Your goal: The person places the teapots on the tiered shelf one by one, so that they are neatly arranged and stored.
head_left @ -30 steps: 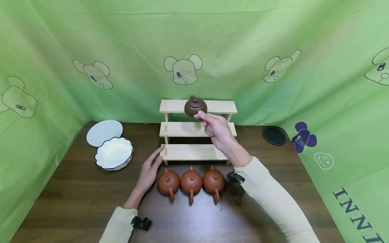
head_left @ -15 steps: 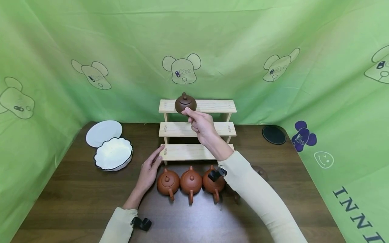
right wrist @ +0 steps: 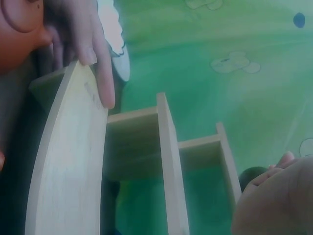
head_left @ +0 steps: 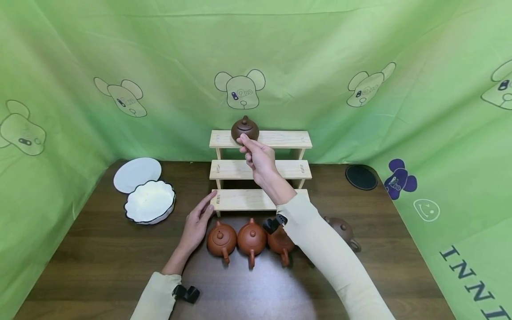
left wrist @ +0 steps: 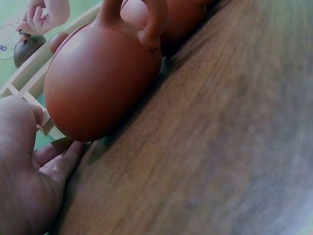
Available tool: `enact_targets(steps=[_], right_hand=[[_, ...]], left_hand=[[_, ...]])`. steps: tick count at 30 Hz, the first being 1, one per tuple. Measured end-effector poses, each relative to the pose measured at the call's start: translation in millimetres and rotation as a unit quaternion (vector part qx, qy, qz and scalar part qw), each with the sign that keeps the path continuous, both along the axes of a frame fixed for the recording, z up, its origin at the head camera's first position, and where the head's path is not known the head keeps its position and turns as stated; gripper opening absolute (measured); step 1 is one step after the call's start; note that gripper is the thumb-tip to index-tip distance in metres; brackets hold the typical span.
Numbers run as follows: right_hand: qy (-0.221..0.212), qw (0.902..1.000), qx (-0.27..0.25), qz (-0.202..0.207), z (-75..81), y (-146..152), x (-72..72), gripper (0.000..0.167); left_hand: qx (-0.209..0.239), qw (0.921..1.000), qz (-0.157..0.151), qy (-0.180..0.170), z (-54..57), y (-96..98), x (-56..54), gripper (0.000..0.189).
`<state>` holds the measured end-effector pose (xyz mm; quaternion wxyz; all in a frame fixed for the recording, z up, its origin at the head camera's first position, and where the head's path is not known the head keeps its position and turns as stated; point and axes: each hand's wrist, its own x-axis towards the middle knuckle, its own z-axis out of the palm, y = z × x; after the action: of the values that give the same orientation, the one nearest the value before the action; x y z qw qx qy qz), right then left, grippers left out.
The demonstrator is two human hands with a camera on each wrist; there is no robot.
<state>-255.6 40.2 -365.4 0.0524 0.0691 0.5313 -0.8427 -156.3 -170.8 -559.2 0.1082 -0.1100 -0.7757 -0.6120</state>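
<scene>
My right hand (head_left: 261, 162) pinches the handle of a dark brown teapot (head_left: 245, 126) between thumb and fingers. The teapot is upright at the left half of the top shelf, spout toward the backdrop; its base is hidden behind the hand. Below stands a three-tier wooden stand (head_left: 244, 200). My left hand (head_left: 197, 226) rests its extended fingers on the left end of the bottom tier. Beside it, a reddish-brown teapot (left wrist: 102, 83) fills much of the left wrist view. Two more such teapots, the middle one (head_left: 252, 238) and the right one (head_left: 281, 244), complete that row.
Another dark brown teapot (head_left: 341, 230) stands to the right, partly behind my right sleeve (head_left: 320, 240). A scalloped white dish (head_left: 150, 202) overlaps a white plate (head_left: 138, 174) at the left. A black oval coaster (head_left: 361, 177) lies back right. Green cloth (head_left: 180, 53) encloses the table.
My right hand has carried the dark brown teapot leftward and a little farther back over the top tier. The dark teapot at the right has come out from behind my sleeve. My left hand stays put.
</scene>
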Motion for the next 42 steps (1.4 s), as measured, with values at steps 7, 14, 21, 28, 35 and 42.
enact_targets(steps=[7,14,21,28,35,42], right_hand=[[0.009,1.0000,-0.001,-0.003,-1.4,0.0,-5.0,0.022],[0.014,0.9998,0.010,0.002,-1.9,1.2,-5.4,0.023],[0.010,0.9997,0.015,0.013,-3.5,4.3,-4.4,0.023],[0.012,0.9998,0.002,0.016,-5.3,6.4,-5.1,0.023],[0.010,0.9999,0.004,0.007,-5.1,7.8,-2.9,0.020],[0.011,0.9998,0.002,-0.016,-7.2,12.4,-0.8,0.018]], left_hand=[[0.002,1.0000,0.003,-0.009,1.0,1.9,-0.5,0.043],[-0.001,1.0000,0.002,0.007,-7.0,-0.4,-4.1,0.044],[-0.024,0.9996,0.012,-0.013,-10.0,-1.2,-3.4,0.043],[-0.016,0.9992,0.011,-0.034,10.6,4.9,4.9,0.044],[-0.015,0.9998,0.008,-0.013,-5.4,-0.2,-1.4,0.044],[-0.013,0.9999,0.009,-0.006,-5.2,0.1,-1.1,0.044]])
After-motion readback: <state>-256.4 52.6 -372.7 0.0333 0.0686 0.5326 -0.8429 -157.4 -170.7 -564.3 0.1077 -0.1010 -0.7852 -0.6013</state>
